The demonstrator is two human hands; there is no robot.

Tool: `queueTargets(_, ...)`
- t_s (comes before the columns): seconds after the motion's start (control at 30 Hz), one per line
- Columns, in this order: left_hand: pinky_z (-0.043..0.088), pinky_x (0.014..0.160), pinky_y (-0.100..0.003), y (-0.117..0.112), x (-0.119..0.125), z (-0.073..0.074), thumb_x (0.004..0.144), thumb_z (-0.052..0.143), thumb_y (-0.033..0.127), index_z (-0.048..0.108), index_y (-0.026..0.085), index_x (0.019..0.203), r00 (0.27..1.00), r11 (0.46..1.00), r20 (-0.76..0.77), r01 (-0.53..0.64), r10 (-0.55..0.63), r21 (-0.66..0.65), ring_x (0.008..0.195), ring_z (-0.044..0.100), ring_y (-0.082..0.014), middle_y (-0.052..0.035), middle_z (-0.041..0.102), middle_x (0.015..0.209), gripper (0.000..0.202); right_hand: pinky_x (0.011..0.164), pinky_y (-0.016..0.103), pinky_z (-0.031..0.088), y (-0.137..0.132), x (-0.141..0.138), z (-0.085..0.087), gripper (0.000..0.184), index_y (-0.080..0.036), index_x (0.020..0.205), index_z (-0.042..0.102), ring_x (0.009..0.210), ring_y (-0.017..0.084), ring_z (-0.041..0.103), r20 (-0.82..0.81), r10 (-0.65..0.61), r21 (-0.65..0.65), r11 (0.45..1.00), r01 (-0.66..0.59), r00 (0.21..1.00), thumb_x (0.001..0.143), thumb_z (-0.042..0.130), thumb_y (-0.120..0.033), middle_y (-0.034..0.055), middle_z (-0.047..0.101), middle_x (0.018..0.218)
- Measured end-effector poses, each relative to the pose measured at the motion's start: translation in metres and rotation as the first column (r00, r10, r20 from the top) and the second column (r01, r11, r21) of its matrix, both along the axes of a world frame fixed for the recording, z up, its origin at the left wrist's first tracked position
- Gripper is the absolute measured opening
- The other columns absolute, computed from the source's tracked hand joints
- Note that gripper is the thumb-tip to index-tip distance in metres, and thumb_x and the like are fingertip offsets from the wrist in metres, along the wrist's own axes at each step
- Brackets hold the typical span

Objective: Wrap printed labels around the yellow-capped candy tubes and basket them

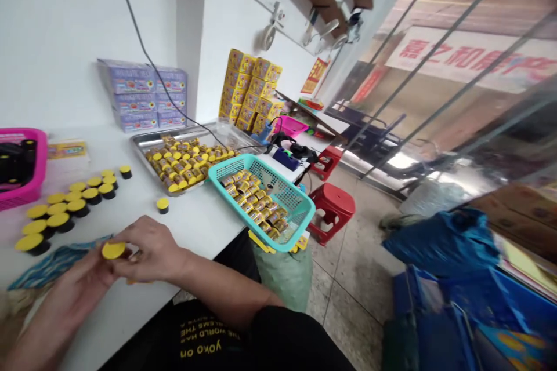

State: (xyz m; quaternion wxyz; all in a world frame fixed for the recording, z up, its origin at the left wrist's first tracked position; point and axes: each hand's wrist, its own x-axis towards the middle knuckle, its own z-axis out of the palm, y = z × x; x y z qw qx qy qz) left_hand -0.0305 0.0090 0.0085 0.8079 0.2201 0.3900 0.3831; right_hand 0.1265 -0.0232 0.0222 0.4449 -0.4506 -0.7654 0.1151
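A small jar with a yellow lid (114,251) is held upright between my two hands, low over the white table. My left hand (89,272) grips it from the left, fingers wrapped round its side. From the other side my right hand (150,249) closes on the same jar, thumb and fingers bent against it. Fingers hide most of the jar's body. Beyond them, dark jars with yellow lids (77,207) stand in rows, and a single jar (162,205) stands apart to the right. A blue patterned cloth (61,264) lies beside my left hand.
A metal tray (143,153) holds many yellow-lidded jars. A teal basket (300,208) with labelled jars sits at the table edge. A pink basket (41,168) is at left. Purple boxes (134,98) and yellow boxes (250,90) are stacked behind; a red stool (335,203) stands right.
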Motion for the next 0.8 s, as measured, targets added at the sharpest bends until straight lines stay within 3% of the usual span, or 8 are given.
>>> queueTargets(0.07,0.056,0.062,-0.025,-0.003,0.0,-0.002,0.086,0.047,0.015,0.074,0.028,0.075,0.998,0.995,-0.028,-0.05,0.053,0.09,0.075,0.068,-0.0159,0.0086,0.075,0.077,0.032,0.085,0.03,0.052,-0.006,-0.001,-0.006,0.031,-0.019,0.109,0.064,0.088,0.018,0.061,0.105,0.073,0.106,0.991,-0.084,0.992,0.079,0.066,-0.029,0.0069,0.068,0.093)
queueTargets(0.17,0.056,0.068,-0.024,-0.009,0.004,-0.005,0.079,0.065,0.018,0.073,0.017,0.079,0.995,0.981,0.064,-0.09,0.08,0.17,0.075,0.067,-0.0149,-0.0016,0.074,0.082,0.008,0.08,0.035,0.054,-0.011,-0.001,-0.019,0.037,-0.018,0.122,0.057,0.09,0.021,0.06,0.093,0.051,0.234,0.969,-0.072,0.994,0.085,0.055,-0.02,0.0107,0.065,0.097)
queueTargets(0.3,0.051,0.056,-0.024,-0.007,0.008,-0.012,0.08,0.07,0.032,0.067,0.014,0.075,0.978,1.0,0.208,-0.016,0.011,0.023,0.059,0.061,-0.0126,-0.0024,0.066,0.068,0.019,0.075,0.04,0.054,-0.004,-0.002,-0.032,0.042,-0.021,0.127,0.055,0.09,0.023,0.059,0.078,0.056,0.32,0.944,-0.079,0.995,0.086,0.053,-0.015,0.0114,0.063,0.098)
queueTargets(0.47,0.049,0.057,-0.023,-0.007,0.003,-0.013,0.08,0.071,0.027,0.067,0.014,0.078,0.963,0.996,0.256,-0.086,0.086,-0.012,0.058,0.059,-0.011,-0.0014,0.065,0.07,0.013,0.081,0.041,0.054,-0.006,-0.004,-0.026,0.039,-0.022,0.124,0.058,0.095,0.024,0.06,-0.024,0.072,0.214,0.975,-0.066,0.997,0.085,0.061,-0.021,0.0116,0.062,0.105)
queueTargets(0.63,0.048,0.062,-0.023,-0.005,0.001,-0.015,0.078,0.071,0.021,0.069,0.013,0.079,0.974,0.994,0.213,-0.089,0.075,0.058,0.066,0.062,-0.0121,-0.005,0.068,0.077,0.008,0.073,0.035,0.055,-0.006,-0.007,-0.028,0.024,-0.023,0.11,0.066,0.079,0.019,0.062,-0.184,-0.02,0.013,1.0,0.022,0.983,0.088,0.062,-0.031,0.0044,0.063,0.085)
queueTargets(0.8,0.049,0.063,-0.023,-0.003,0.002,-0.019,0.082,0.066,0.018,0.07,0.012,0.083,0.97,0.994,0.222,-0.105,0.099,0.016,0.064,0.061,-0.011,-0.0048,0.068,0.077,0.007,0.072,0.035,0.053,-0.004,-0.008,-0.038,0.022,-0.023,0.109,0.067,0.082,0.02,0.061,-0.038,-0.076,0.133,0.988,0.081,0.996,0.089,0.061,-0.029,0.0076,0.064,0.089)
